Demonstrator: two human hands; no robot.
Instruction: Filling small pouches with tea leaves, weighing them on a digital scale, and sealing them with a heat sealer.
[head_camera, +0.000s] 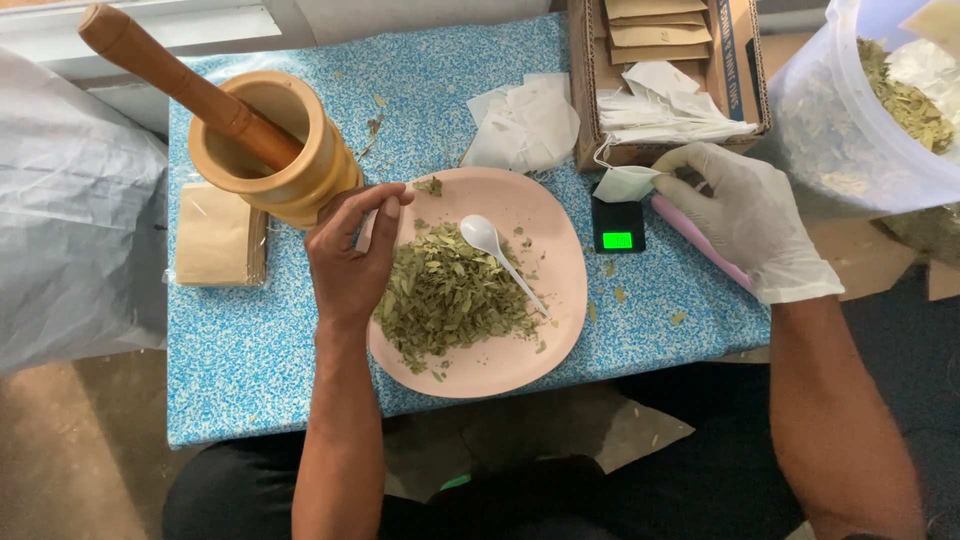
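Where a small table (260, 370) stood under a blue-and-white speckled cloth, a grey plastic sheet (70, 210) hung at its left edge and bare floor showed below. A stack of flat brown paper pouches (215, 235) lay near the cloth's left side. Just beside it stood a turned wooden mortar (290, 170), round and smooth, with a long wooden pestle (170, 75) leaning out of it up to the left. The bare left hand (350, 255) rested on the rim of a round pink plate (560, 250), fingers curled narrow, thumb and forefinger pinched at a small white thing that could not be made out. The plate held a loose heap of dried green leaves (450, 295), crumbled and flaky, with a white plastic spoon (495, 250) lying on it. Behind the plate lay a pile of white filter bags (525, 125). A small black pocket scale (617, 225) with a lit green display sat right of the plate. The gloved right hand (745, 215) pinched a white filter bag (625, 183) just above the scale. A cardboard box (740, 60) behind held more brown pouches and white bags. At the far right, a clear plastic tub (850, 130) held more dried leaves.
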